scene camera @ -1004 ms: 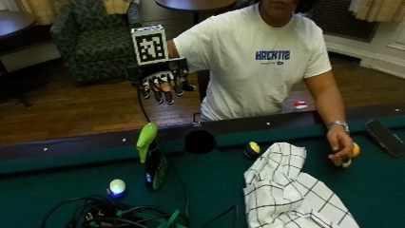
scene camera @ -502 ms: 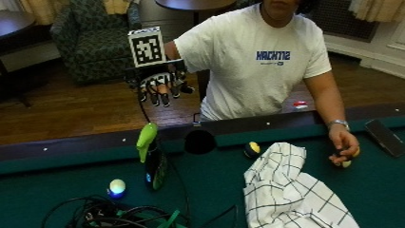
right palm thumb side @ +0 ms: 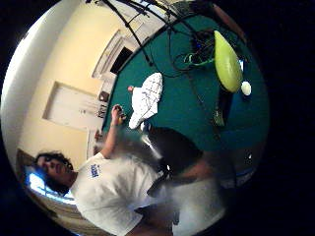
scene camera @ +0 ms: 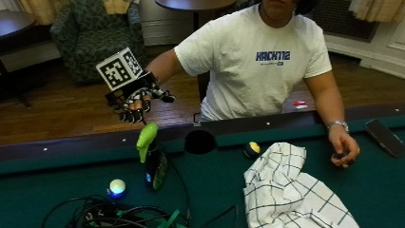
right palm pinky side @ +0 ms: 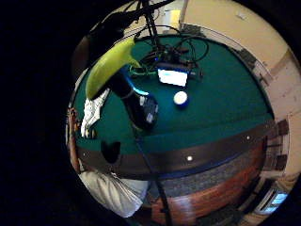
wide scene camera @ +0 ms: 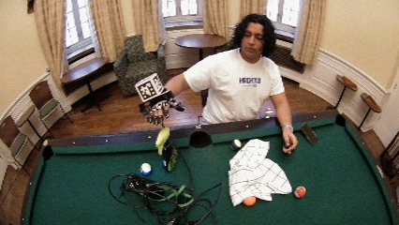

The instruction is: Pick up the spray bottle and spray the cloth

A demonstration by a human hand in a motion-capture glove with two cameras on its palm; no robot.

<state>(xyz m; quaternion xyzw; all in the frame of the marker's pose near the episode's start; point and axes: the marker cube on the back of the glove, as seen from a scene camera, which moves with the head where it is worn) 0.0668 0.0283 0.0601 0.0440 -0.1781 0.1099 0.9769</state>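
Observation:
A spray bottle (scene camera: 152, 156) with a lime-green head and dark body stands upright on the green felt near the table's rail; it also shows in the palm views (right palm pinky side: 123, 80) (right palm thumb side: 227, 64). My gloved right hand (scene camera: 136, 102) hangs in the air just above and behind the bottle's head, fingers pointing down and relaxed, holding nothing. A white checked cloth (scene camera: 291, 194) lies crumpled on the felt to the bottle's right (wide scene camera: 255, 171). The person's bare hand (scene camera: 345, 152) rests on the felt by the cloth, fingers around a small ball.
A side pocket (scene camera: 200, 141) sits in the rail beside the bottle. A yellow-and-black ball (scene camera: 252, 148) lies near it, a white-blue ball (scene camera: 116, 187) left of the bottle. A tangle of cables (scene camera: 120, 216) covers the near felt. Orange and red balls (wide scene camera: 299, 191) lie beyond the cloth.
The gloved hand has sunk a little toward the bottle's head. Bottle and cloth have not moved.

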